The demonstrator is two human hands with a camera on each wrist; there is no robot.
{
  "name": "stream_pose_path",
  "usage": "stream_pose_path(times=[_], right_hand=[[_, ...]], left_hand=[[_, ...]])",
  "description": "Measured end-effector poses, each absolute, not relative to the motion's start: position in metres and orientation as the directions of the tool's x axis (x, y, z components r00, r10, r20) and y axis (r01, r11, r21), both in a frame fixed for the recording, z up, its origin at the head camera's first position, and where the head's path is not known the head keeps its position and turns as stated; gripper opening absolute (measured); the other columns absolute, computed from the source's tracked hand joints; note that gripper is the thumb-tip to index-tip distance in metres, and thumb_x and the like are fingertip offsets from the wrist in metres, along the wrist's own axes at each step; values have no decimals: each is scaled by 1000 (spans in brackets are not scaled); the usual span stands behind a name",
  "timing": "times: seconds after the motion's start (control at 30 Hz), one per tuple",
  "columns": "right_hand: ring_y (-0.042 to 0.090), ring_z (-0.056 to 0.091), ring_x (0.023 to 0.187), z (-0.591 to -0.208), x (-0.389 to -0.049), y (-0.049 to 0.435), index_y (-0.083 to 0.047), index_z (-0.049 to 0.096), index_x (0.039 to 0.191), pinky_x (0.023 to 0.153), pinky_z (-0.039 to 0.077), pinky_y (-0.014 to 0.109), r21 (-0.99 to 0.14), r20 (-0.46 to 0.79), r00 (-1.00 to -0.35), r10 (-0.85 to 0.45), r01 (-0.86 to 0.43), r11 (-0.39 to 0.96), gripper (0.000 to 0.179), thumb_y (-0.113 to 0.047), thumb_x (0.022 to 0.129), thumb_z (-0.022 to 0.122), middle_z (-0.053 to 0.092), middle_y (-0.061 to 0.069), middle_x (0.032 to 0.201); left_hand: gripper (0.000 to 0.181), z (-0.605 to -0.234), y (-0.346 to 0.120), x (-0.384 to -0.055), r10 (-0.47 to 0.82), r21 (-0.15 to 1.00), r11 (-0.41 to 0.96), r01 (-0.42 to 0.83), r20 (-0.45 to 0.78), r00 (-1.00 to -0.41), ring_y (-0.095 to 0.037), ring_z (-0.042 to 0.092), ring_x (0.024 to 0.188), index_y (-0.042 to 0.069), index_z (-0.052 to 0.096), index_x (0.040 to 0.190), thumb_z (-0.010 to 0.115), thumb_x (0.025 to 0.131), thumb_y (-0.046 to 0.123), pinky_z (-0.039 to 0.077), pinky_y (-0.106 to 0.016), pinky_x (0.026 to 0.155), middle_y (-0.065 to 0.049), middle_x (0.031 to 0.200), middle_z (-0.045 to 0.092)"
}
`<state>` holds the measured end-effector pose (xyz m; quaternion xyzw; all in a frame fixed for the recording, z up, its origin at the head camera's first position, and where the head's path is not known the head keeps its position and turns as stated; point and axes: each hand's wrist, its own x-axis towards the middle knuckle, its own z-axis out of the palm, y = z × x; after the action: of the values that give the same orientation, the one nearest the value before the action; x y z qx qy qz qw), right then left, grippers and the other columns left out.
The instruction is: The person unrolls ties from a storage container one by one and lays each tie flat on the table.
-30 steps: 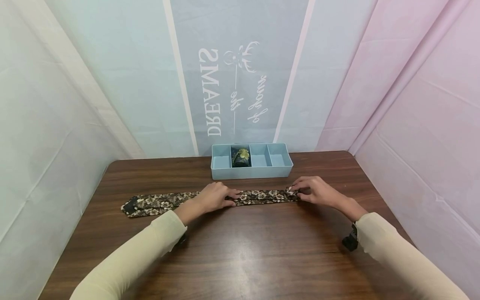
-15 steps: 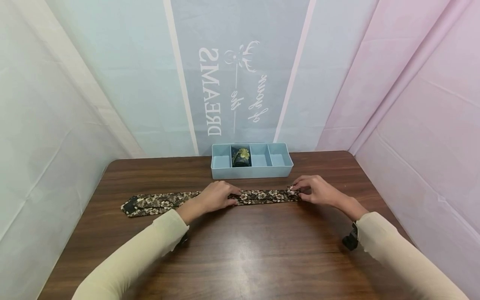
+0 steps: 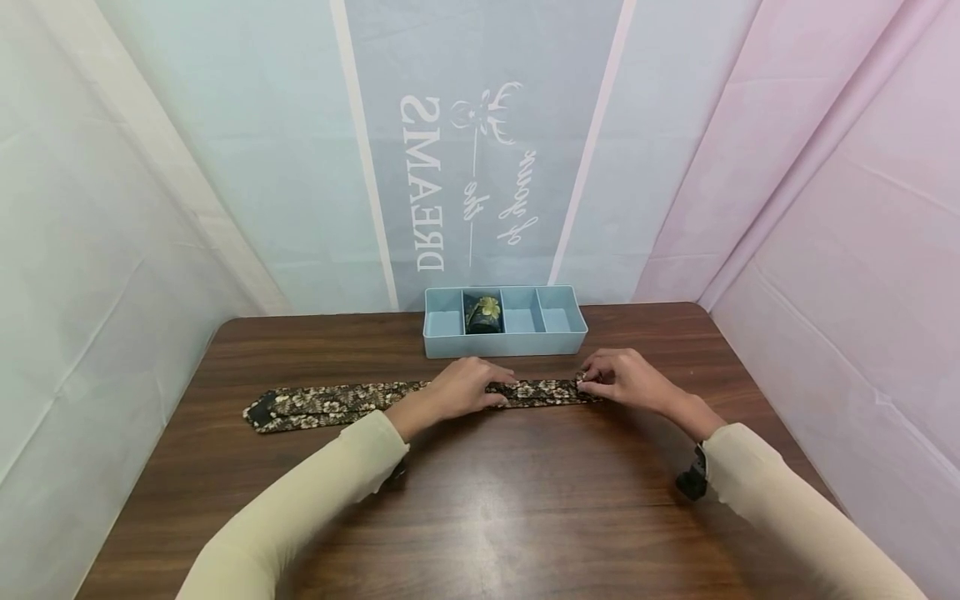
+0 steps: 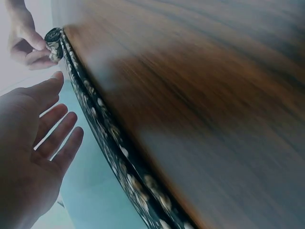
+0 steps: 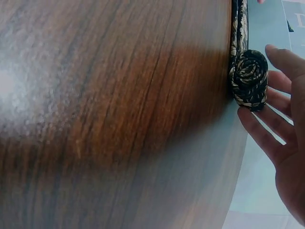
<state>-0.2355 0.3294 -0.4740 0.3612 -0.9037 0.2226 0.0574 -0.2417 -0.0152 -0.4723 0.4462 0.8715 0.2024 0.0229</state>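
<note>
A dark necktie [image 3: 330,404] with a cream flower pattern lies stretched across the table, its pointed wide end at the left. Its right end is wound into a tight roll [image 5: 250,78], whose spiral faces the right wrist camera. My right hand [image 3: 630,379] holds this roll, thumb on one side and fingers round the other. Over the middle of the strip is my left hand [image 3: 465,387], hiding part of it in the head view. Its fingers [image 4: 66,143] look loosely extended in the left wrist view, with nothing gripped between them.
Behind the necktie stands a light blue box [image 3: 506,346] with several compartments. A rolled dark cloth with a yellow flower [image 3: 483,315] sits in its second compartment from the left. A printed curtain [image 3: 480,167] hangs beyond the brown table [image 3: 480,517].
My left hand has slid to the right along the necktie, toward the roll. My right hand stays at the roll, its fingers slightly shifted. The box has not moved.
</note>
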Motion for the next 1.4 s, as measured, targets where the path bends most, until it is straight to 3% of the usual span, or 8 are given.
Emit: stream_pose_path(times=[0.53, 0.8, 1.17, 1.4], right_hand=[[10, 71, 78, -479, -236, 329, -24, 77, 82, 63, 56, 30, -309, 295, -740, -605, -673, 672, 14, -24, 86, 91, 79, -1, 98], [5, 58, 63, -480, -236, 332, -16, 77, 95, 57, 47, 24, -336, 283, -751, -596, -660, 672, 17, -19, 85, 91, 75, -6, 89], [10, 71, 86, -477, -234, 338, -10, 81, 108, 69, 59, 34, -346, 281, -693, -664, -719, 603, 20, -6, 88, 84, 78, 1, 104], [13, 73, 91, -476, -234, 342, -10, 81, 107, 71, 59, 35, -334, 257, -701, -665, -710, 620, 21, -3, 88, 83, 77, 1, 109]], left_hand=[[31, -484, 7, -242, 802, 305, 545, 781, 84, -592, -23, 73, 119, 17, 77, 131, 74, 102, 28, 59, -38, 101, 1, 138, 71], [31, -488, 4, -243, 803, 285, 552, 784, 72, -592, -22, 72, 120, 19, 77, 131, 73, 102, 30, 59, -39, 102, 1, 137, 71], [31, -488, -3, -243, 805, 294, 544, 786, 79, -587, -20, 72, 120, 18, 77, 131, 73, 102, 30, 59, -39, 100, 2, 137, 71], [31, -488, -9, -244, 801, 317, 545, 776, 77, -594, -21, 73, 119, 18, 77, 130, 74, 102, 30, 60, -41, 99, 2, 137, 71]])
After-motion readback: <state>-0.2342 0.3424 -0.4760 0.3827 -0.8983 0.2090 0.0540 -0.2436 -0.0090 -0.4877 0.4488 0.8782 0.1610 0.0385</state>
